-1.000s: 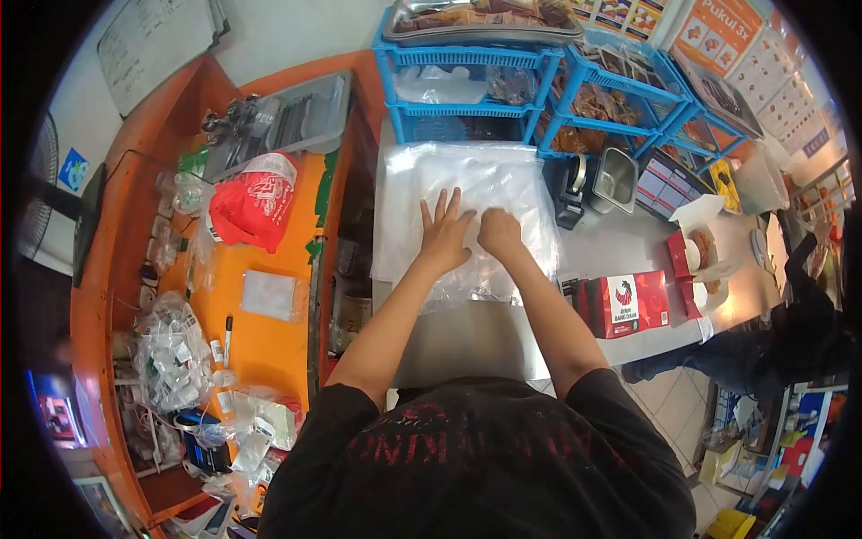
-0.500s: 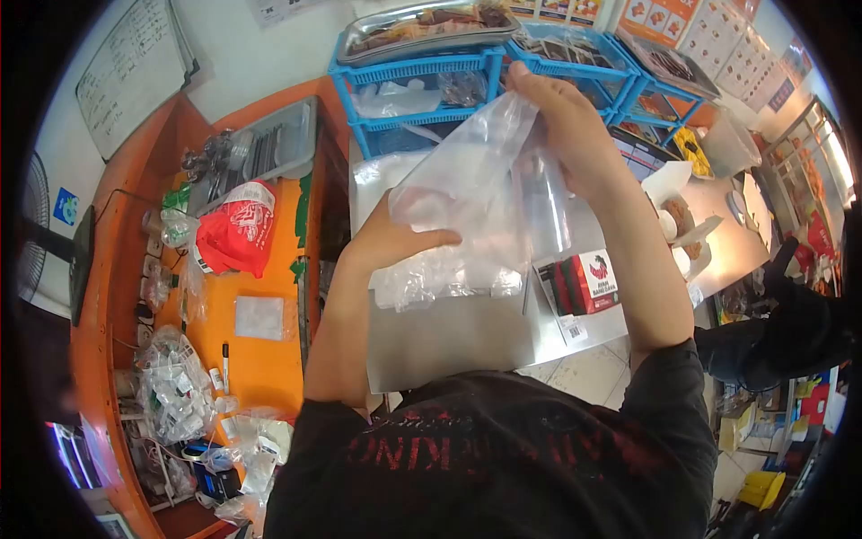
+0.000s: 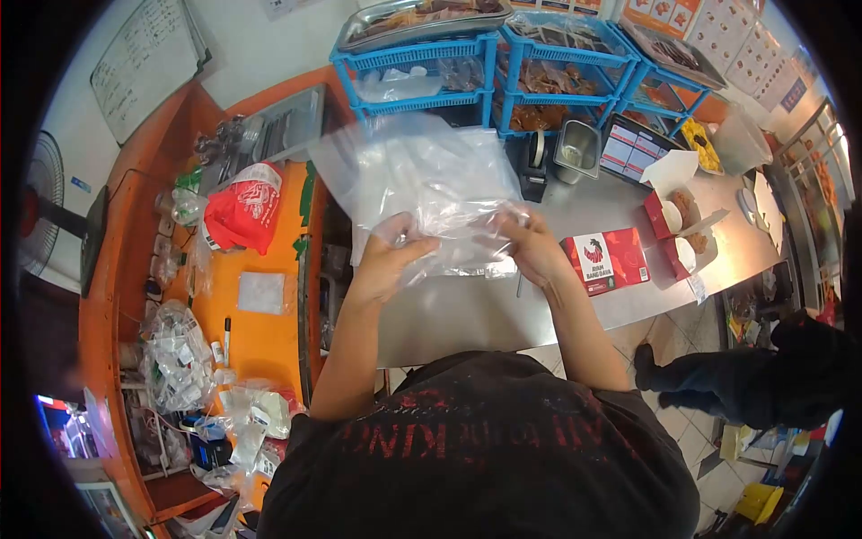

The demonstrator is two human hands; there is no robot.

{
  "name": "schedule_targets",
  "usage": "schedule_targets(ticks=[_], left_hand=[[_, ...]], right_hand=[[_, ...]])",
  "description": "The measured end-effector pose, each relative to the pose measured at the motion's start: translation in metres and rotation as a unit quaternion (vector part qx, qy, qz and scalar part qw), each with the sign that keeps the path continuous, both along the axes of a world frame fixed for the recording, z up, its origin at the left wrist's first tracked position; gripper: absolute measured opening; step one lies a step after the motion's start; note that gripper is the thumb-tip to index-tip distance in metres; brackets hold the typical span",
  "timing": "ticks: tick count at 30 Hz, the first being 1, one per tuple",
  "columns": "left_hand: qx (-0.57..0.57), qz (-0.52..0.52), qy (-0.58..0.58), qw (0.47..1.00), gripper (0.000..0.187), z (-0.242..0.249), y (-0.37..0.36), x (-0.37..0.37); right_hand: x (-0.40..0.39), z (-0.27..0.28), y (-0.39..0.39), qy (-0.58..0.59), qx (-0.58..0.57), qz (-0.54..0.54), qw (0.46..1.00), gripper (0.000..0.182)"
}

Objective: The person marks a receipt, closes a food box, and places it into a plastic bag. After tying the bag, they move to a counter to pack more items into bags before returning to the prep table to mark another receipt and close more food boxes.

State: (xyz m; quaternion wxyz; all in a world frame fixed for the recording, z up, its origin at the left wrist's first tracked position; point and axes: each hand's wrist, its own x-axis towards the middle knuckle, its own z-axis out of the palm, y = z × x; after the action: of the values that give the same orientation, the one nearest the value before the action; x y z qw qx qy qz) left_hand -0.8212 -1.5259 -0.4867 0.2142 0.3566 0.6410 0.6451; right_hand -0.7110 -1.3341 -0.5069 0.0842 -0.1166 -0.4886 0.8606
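Note:
A clear plastic bag (image 3: 395,171) is stretched between my two hands above the steel table, its far part blurred. My left hand (image 3: 391,256) pinches its near edge on the left, thumb pointing inward. On the right, my right hand (image 3: 532,244) grips the same edge with bent fingers. Beneath and beyond the bag lies a stack of clear plastic bags (image 3: 489,162). A closed red box (image 3: 620,259) with a white label rests right of my right hand.
Two open food boxes (image 3: 669,216) stand at the right, near a screen (image 3: 628,153) and a metal container (image 3: 577,151). Blue racks (image 3: 413,54) line the back. A red bag (image 3: 242,211) sits on the orange counter (image 3: 260,359). Another person (image 3: 763,377) is at the right.
My right hand has come down from the racks and my left hand has shifted lower. The bag now spreads between both hands. More of the red box shows, and the person at right has moved.

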Motion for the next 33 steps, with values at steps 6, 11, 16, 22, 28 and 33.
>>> schedule_targets(ticks=[6, 11, 16, 22, 28, 33], left_hand=[[0.014, 0.101, -0.280, 0.955, 0.011, -0.039, 0.021, 0.022], [-0.122, 0.143, -0.324, 0.927, 0.031, -0.051, 0.051, 0.062], [0.184, 0.041, -0.268, 0.945, 0.037, -0.094, 0.040, 0.049], [0.129, 0.119, -0.556, 0.812, 0.039, -0.058, 0.056, 0.050], [0.416, -0.236, -0.461, 0.748, 0.026, -0.037, 0.032, 0.022], [0.225, 0.037, -0.401, 0.887, 0.049, -0.009, 0.021, 0.032]], right_hand=[[-0.006, -0.021, -0.051, 0.039, 0.475, -0.227, 0.849, 0.011], [-0.009, -0.029, -0.070, 0.019, 0.511, -0.198, 0.836, 0.013], [-0.020, -0.035, -0.067, 0.194, 0.543, -0.206, 0.791, 0.020], [-0.019, -0.040, -0.068, 0.364, 0.598, -0.183, 0.690, 0.020], [-0.001, -0.112, -0.018, -0.136, 0.550, 0.208, 0.797, 0.038], [0.010, -0.090, -0.032, 0.088, 0.051, 0.237, 0.966, 0.056]])
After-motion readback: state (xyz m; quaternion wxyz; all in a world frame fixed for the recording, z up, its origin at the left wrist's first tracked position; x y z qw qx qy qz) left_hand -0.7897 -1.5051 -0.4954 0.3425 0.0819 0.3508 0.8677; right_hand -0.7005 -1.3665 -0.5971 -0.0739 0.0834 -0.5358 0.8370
